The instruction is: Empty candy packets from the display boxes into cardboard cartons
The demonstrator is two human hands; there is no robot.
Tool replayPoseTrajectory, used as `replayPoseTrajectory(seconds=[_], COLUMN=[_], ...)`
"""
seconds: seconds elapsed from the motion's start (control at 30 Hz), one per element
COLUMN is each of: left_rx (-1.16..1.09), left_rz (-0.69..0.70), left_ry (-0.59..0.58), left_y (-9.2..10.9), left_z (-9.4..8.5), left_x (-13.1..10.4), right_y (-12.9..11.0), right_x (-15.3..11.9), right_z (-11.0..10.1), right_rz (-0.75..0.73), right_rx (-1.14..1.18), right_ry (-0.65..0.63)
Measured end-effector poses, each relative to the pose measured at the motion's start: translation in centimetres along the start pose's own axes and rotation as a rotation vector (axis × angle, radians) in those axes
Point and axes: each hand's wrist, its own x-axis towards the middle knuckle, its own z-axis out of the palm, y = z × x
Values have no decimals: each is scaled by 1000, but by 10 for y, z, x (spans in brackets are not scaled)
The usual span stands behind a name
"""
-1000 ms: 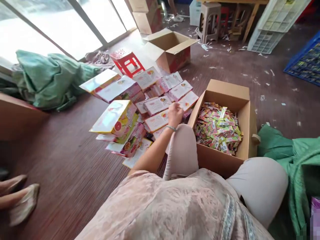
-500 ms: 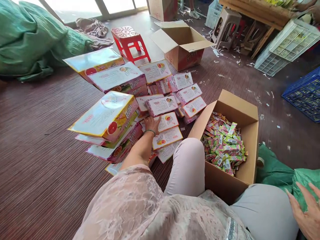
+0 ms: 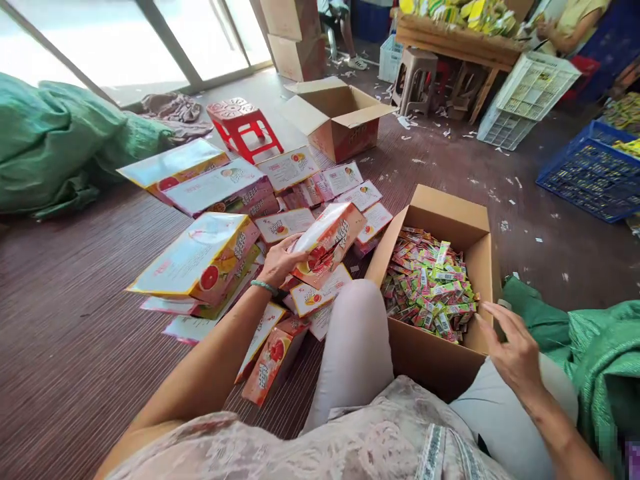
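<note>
My left hand [image 3: 281, 261] grips the near end of a red-orange grapefruit-print box [image 3: 333, 243], lifted and tilted above the pile. Around it lie several printed fruit boxes [image 3: 200, 253], stacked on the floor to the left and beyond. Two orange boxes [image 3: 274, 357] lean close to my left forearm. Over the near right corner of an open cardboard carton [image 3: 445, 208], my right hand [image 3: 515, 343] hovers with fingers apart and nothing in them. Inside the carton is a heap of small pink and green sachets [image 3: 433, 287].
A red stool [image 3: 240, 110] and another open carton [image 3: 345, 123] stand beyond the boxes. Green sacks [image 3: 55, 147] bulge at the left, and more green sacking [image 3: 595, 347] lies at my right. A blue crate [image 3: 585, 173], white crates [image 3: 530, 93] and a wooden table [image 3: 450, 40] stand at far right.
My left hand has raised a grapefruit-print box from the pile. My right hand has come in from the right edge toward the carton. The view has shifted.
</note>
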Motion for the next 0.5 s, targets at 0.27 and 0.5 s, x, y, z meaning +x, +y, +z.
replayPoseTrajectory(seconds=[0.27, 0.5], left_rx=[-90, 49], left_rz=[192, 62], left_ry=[-547, -810], left_y=[162, 178], left_z=[109, 161], left_x=[-64, -81], right_y=[-49, -18], right_x=[114, 75], right_z=[8, 1], right_rz=[-386, -276], right_rx=[-58, 1], right_ry=[-46, -297])
